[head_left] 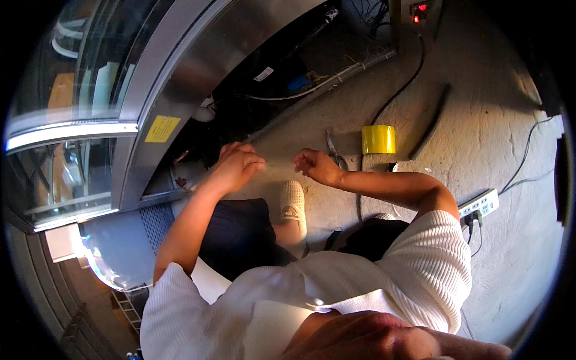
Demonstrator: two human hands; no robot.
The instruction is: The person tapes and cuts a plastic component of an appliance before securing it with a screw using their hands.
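We see our two hands close together over the concrete floor (pixel 396 72), apart from each other. The left hand (pixel 237 169) is beside the open base (pixel 264 54) of a glass-doored cabinet (pixel 180 66), its fingers bent and close together; we cannot tell whether they pinch anything thin. The right hand (pixel 318 167) is loosely curled, fingertips turned toward the left one, and again we cannot tell whether something small sits inside.

The nearest thing to our right hand is a slim metal tool (pixel 331 144), lying on the floor just beyond the wrist. Just right of it we find a bright yellow roll (pixel 378 140), with a black tube (pixel 433 123) farther right. A black cable (pixel 414 72) comes down from a red-lit device (pixel 420 11) at the far side, passes beside the roll and runs under our right forearm, so it lies across our working space.

Inside the base we make out dark parts, a blue piece (pixel 298 82) and a pale line (pixel 288 96) along the edge. A yellow label (pixel 162 129) is on the metal frame at left. Nearer us, a cream shoe (pixel 293 201) takes up floor just below the gap between our hands. A white power strip (pixel 482 204) with black plugs lies well to the right.
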